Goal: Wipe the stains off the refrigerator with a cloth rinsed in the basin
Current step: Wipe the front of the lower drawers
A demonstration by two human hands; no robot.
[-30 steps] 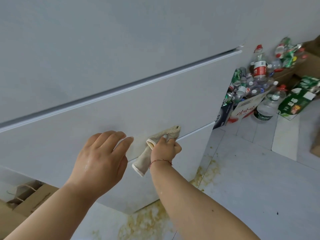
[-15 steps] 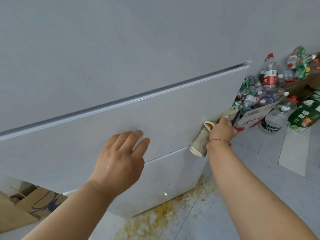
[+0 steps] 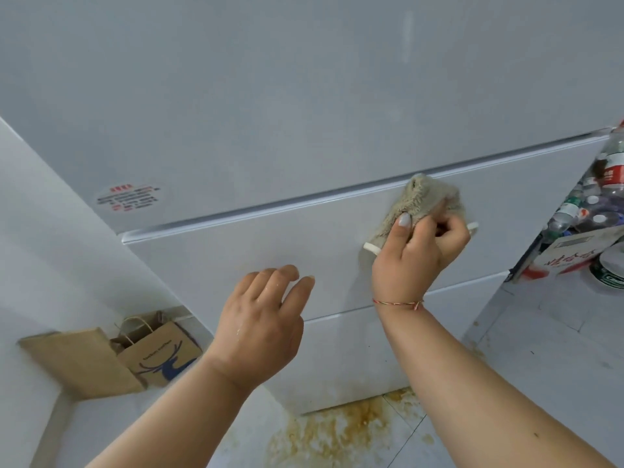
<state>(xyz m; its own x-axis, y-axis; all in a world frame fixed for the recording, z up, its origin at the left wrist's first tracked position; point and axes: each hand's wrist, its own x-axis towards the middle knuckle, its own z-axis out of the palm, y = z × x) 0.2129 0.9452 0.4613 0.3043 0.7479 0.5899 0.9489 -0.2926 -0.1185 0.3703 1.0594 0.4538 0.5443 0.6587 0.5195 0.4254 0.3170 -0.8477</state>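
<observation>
Both hands work the wiping step: your right hand pinches the shaggy beige cloth against the white refrigerator's drawer front, your left hand rests spread. Next, stroke along the panel with firm pressure.

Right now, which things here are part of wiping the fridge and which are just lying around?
In use: cloth, gripped by the right hand; refrigerator; left hand, fingers on the drawer front.

Lying about: paper bag, cardboard sheet, box of empty bottles.
</observation>
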